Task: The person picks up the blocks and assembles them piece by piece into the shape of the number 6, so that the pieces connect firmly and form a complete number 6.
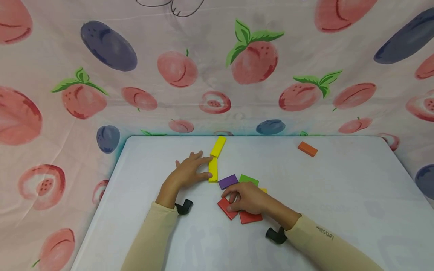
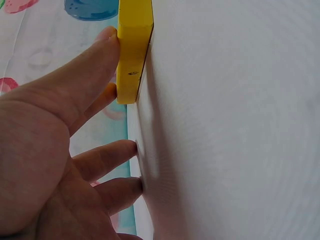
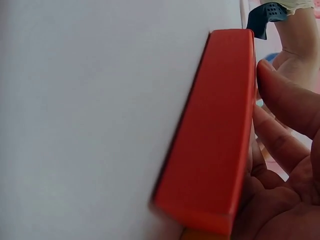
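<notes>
My left hand point(image 1: 184, 171) lies over a yellow block point(image 1: 213, 174), its thumb and index fingertip touching the block's upper face and the other fingers spread away to the left. Corner to corner with that block's far end is a second yellow block point(image 1: 218, 146). My right hand point(image 1: 251, 197) bends over a red block point(image 1: 224, 210), thumb on its top and fingers at its far side. In the right wrist view the long side of this red block point(image 3: 210, 125) faces the camera. Another red block point(image 1: 251, 218) lies partly beneath the right hand.
Beyond the right hand lie a purple block point(image 1: 228, 182) and a green block point(image 1: 249, 180). A yellow piece point(image 1: 263, 191) peeks out behind the wrist. Far right on the white table point(image 1: 339, 195) is an orange block point(image 1: 307, 149). A fruit-print cloth point(image 1: 217, 75) rises behind the table.
</notes>
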A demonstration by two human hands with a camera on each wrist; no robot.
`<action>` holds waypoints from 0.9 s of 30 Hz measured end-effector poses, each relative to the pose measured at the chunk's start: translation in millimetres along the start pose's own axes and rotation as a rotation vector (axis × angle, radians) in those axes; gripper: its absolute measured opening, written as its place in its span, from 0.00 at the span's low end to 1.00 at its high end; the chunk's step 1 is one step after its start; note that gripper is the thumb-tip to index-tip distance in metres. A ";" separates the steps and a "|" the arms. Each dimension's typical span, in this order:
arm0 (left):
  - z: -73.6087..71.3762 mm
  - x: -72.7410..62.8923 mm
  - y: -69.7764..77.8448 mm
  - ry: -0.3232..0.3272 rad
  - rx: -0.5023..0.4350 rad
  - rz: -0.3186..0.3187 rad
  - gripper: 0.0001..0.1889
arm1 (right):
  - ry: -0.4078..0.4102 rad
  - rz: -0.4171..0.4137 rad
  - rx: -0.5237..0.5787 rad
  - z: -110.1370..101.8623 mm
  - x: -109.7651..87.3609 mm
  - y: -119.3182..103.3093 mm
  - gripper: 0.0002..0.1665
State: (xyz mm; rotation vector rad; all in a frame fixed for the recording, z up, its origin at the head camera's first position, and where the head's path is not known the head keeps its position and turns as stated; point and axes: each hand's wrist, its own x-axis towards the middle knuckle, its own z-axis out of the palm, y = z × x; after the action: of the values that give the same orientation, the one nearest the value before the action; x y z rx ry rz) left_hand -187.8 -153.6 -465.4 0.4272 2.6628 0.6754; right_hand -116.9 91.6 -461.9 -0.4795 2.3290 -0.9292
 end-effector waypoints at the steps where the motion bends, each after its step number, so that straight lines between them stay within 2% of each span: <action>1: 0.1 0.2 -0.1 -0.002 0.000 -0.001 0.34 | -0.007 0.002 0.005 -0.5 0.1 0.4 0.20; 11: 2.1 2.1 -1.0 -0.008 0.004 -0.011 0.34 | -0.082 -0.006 0.058 -6.6 1.1 5.3 0.21; 27: 0.8 1.7 -0.5 -0.008 0.000 -0.006 0.34 | -0.118 -0.033 0.068 -9.2 1.3 6.9 0.21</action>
State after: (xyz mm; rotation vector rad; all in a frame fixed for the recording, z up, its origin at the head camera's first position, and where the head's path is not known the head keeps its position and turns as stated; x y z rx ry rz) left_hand -189.1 -153.1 -466.7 0.4209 2.6552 0.6706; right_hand -124.5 100.4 -461.9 -0.5322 2.1825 -0.9659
